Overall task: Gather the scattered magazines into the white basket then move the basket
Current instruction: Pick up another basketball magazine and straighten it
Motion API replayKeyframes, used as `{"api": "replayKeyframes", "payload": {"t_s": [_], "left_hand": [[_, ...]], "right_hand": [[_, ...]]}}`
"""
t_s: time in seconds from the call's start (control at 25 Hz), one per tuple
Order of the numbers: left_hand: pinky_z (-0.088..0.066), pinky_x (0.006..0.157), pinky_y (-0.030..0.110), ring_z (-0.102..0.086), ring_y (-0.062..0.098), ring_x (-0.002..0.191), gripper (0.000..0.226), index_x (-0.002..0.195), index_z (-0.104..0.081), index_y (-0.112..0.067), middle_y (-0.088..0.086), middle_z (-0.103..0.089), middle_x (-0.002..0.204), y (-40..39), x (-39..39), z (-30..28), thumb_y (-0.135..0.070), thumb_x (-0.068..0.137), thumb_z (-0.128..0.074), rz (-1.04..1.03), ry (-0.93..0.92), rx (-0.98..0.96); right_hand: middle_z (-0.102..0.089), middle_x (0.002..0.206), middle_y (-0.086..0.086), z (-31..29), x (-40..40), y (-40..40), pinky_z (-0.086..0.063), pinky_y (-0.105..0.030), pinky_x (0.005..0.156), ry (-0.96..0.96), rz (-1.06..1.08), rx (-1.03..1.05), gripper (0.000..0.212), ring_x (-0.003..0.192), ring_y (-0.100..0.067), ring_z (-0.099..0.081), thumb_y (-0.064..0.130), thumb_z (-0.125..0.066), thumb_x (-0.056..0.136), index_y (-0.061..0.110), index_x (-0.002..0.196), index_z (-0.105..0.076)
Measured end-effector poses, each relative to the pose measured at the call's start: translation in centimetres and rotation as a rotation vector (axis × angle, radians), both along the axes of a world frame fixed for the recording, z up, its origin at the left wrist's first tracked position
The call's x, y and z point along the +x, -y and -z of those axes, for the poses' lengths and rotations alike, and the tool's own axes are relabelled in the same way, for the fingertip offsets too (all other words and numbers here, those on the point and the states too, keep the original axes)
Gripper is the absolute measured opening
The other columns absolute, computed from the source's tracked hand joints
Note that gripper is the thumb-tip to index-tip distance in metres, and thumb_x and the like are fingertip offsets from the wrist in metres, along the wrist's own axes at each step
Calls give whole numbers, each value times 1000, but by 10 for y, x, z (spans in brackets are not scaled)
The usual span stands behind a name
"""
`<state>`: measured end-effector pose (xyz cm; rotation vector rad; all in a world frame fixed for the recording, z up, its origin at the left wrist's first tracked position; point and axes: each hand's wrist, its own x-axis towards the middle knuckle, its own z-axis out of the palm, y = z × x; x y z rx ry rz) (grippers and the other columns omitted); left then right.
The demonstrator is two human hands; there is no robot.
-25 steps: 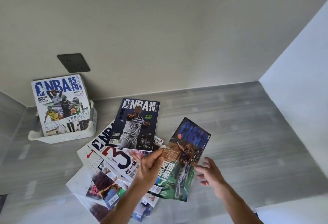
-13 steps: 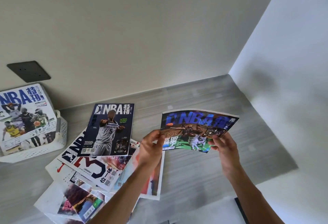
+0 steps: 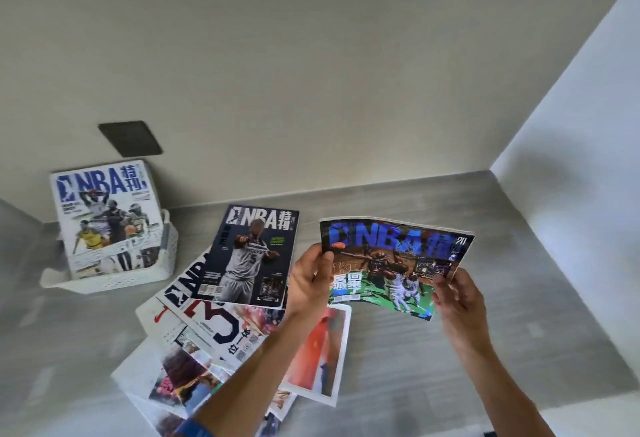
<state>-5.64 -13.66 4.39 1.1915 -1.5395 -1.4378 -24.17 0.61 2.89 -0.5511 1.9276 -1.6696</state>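
Observation:
I hold a blue-and-green NBA magazine [image 3: 391,263] up in the air with both hands. My left hand [image 3: 310,279] grips its left edge and my right hand [image 3: 457,294] grips its lower right corner. A white basket [image 3: 114,279] stands at the far left against the wall, with a white-covered NBA magazine [image 3: 104,218] standing upright in it. On the grey surface lies a pile of several magazines [image 3: 221,325], topped by a dark NBA magazine [image 3: 251,256]. My left forearm covers part of the pile.
A dark wall plate [image 3: 131,138] sits above the basket. A white side wall [image 3: 571,194] closes the right side. The grey counter [image 3: 450,367] runs from the pile to that wall, and its front edge shows at lower right.
The blue-and-green magazine was lifted off the pile by my left hand, then taken in both hands and turned upright facing me. The view has swung back left, showing the basket fully.

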Motion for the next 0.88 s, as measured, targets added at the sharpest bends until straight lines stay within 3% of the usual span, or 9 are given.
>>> {"api": "replayKeyframes", "payload": {"t_s": [0.12,0.2,0.28,0.36,0.48,0.56,0.64,0.76,0.88], "left_hand": [[-61,53,43,-72,30,67,18,91,-55,-32,4,-74,81,38,60,-29,-15,94,-60,-194,-32,-35],[-61,51,44,-71,32,67,25,90,-53,-27,2,-73,84,64,109,-38,-4,91,-61,-312,-20,-10],[-59,49,33,-69,32,67,29,86,-60,-19,-1,-74,81,83,162,-37,9,87,-59,-379,-7,2],[-51,49,14,-69,14,70,40,85,-68,-25,-9,-76,83,92,206,-35,14,85,-59,-377,64,-53],[-48,67,5,-68,-5,84,54,95,-68,-23,-18,-74,91,110,272,-42,26,79,-52,-397,113,-135],[-47,78,6,-66,1,93,47,104,-68,-6,3,-72,107,136,310,-50,28,78,-49,-437,63,-115],[-47,89,16,-64,14,104,43,112,-66,0,14,-67,121,167,341,-62,25,80,-54,-445,-5,-71],[-50,72,15,-60,13,93,45,113,-66,-12,8,-67,124,220,382,-74,19,81,-59,-429,-78,-5],[-48,75,26,-61,16,91,48,108,-68,-18,4,-73,113,265,409,-69,19,80,-55,-415,-182,64]], "right_hand": [[-66,75,-2,-29,45,53,-43,-23,48,79,-60,-85,24,59,-14,-54,12,-64,89,30,88,-49],[-58,76,-16,-35,88,90,-37,-31,49,70,-181,-68,21,60,-21,-44,6,-63,90,20,84,-47],[-61,79,-11,-33,139,123,-41,-30,55,52,-342,-22,18,63,-22,-49,-2,-61,89,14,82,-55],[-67,91,4,-29,184,148,-46,-28,64,53,-495,74,26,73,-18,-60,1,-65,86,27,91,-63],[-65,112,15,-24,248,193,-48,-26,70,59,-727,200,43,87,-16,-67,6,-69,83,35,113,-62],[-62,121,17,-29,279,228,-46,-22,73,69,-872,235,49,93,-11,-67,8,-71,82,33,123,-59],[-60,126,17,-41,303,266,-45,-20,78,71,-979,238,51,94,-2,-66,12,-71,82,33,126,-57],[-57,131,12,-57,333,320,-43,-28,91,57,-1014,186,53,106,-6,-61,10,-69,83,33,129,-54],[-55,132,10,-58,360,363,-41,-28,91,48,-966,169,60,118,-15,-52,10,-71,81,33,133,-50]]}}
